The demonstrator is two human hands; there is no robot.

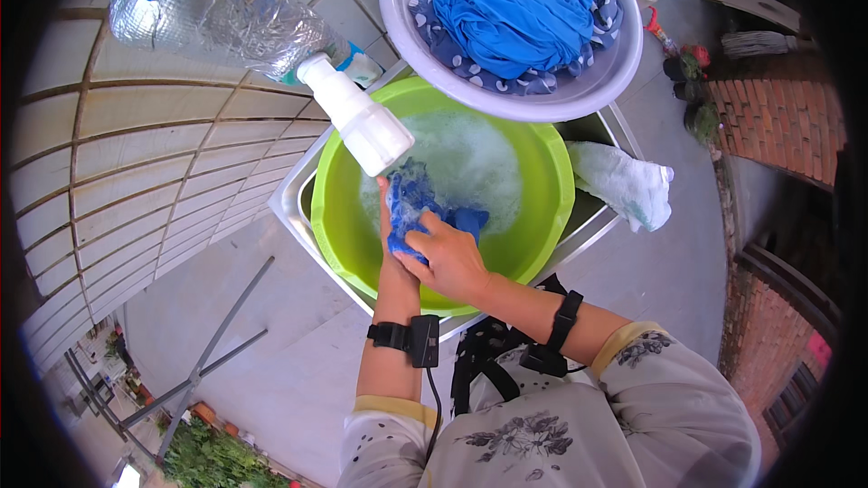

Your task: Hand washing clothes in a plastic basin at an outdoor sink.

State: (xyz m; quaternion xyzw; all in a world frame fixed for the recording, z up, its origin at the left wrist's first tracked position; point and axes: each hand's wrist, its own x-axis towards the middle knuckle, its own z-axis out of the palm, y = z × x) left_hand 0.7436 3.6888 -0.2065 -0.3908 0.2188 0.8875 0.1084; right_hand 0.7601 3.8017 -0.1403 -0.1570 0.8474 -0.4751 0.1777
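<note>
A green plastic basin (556, 217) holds sudsy water and sits in a metal sink (288, 200). Over its near left part, both hands are on a wet, soapy blue cloth (410, 210). My left hand (388, 217) supports the cloth from the left, its fingers partly hidden behind it. My right hand (444, 254) grips the lower end of the cloth with bent fingers. Part of the blue fabric hangs to the right, at the water. Just above my left fingertips is the white end of a faucet (376, 139).
A pale lilac basin (397, 34) with bright blue cloth (515, 13) and dotted navy fabric stands beyond the green one. A whitish wet cloth (620, 183) drapes over the sink's right edge. Foil wrapping (210, 13) surrounds the pipe beside the tiled wall (135, 142) at left.
</note>
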